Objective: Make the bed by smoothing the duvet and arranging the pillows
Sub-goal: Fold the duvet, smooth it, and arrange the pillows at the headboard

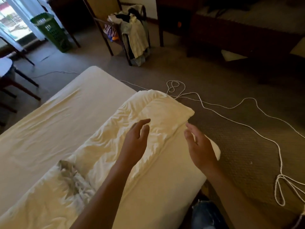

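On the carpet (214,76) lies white cord (239,124); both hands (137,142) hover empty, fingers loose, over rumpled duvet (115,142).

Duvet (132,129): cream-white, heavily creased, lying as a bunched, partly folded strip along the right-hand side of the bed (49,121). Its far end forms a rounded, folded corner that overhangs the bed's right edge above the floor. Its near end is crumpled, with a patch of grey-patterned fabric showing among the folds. The rest of the bed, left of the duvet, shows only a cream fitted sheet with light wrinkles. Neither hand touches the duvet as far as can be told.
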Motion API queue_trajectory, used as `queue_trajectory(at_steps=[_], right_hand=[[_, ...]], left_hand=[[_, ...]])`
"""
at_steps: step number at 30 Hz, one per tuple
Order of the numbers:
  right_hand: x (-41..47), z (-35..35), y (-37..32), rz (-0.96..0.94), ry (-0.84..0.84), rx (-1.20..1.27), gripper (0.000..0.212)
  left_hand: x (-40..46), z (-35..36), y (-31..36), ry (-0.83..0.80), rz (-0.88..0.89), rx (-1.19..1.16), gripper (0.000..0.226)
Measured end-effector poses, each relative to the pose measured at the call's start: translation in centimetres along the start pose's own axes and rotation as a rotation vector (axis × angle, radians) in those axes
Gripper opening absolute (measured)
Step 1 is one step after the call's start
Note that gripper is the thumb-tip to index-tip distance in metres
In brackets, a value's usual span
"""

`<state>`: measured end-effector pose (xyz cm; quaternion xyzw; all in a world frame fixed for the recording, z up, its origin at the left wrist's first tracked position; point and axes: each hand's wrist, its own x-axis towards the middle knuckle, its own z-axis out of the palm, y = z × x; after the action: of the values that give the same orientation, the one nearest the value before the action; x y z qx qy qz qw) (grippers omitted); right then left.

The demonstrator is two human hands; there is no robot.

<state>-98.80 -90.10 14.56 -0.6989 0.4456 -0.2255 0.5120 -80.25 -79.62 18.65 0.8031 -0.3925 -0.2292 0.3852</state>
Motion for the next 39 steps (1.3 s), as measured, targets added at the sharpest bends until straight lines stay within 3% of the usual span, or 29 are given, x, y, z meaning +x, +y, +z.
queue_trajectory(at_steps=[6, 10, 18, 22, 29, 33, 36, 39], right_hand=[[13.0, -2.3, 4.3, -0.002, -0.064, -0.094, 0.063], [23.6, -2.1, 9.1, 0.079, -0.086, -0.089, 0.054], [39.6, 3.0, 22.8, 0.234, -0.201, -0.182, 0.066], [45.4, 6.5, 28.9, 0.299, -0.273, -0.247, 0.067], [49.9, 12.8, 35.9, 0.433, -0.409, -0.152, 0.083], [51.3, 14.6, 38.1, 0.479, -0.536, 0.041, 0.075], [51.7, 15.7, 39.5, 0.515, -0.683, 0.134, 0.092], [51.7, 16.6, 40.8, 0.619, -0.683, 0.309, 0.083]], left_hand=[[13.4, 5.4, 0.5, -0.061, 0.035, 0.094, 0.031], [24.2, 11.6, -1.9, -0.102, -0.011, 0.201, 0.031], [41.5, 25.9, -11.9, -0.364, -0.055, 0.448, 0.036], [47.0, 30.3, -18.0, -0.518, 0.100, 0.653, 0.039], [54.6, 33.2, -26.3, -0.747, 0.301, 1.066, 0.052], [57.4, 34.7, -29.7, -0.925, 0.229, 1.174, 0.082], [57.4, 35.9, -31.2, -1.019, 0.128, 1.216, 0.089], [57.0, 36.7, -32.2, -1.097, 0.008, 1.295, 0.092]])
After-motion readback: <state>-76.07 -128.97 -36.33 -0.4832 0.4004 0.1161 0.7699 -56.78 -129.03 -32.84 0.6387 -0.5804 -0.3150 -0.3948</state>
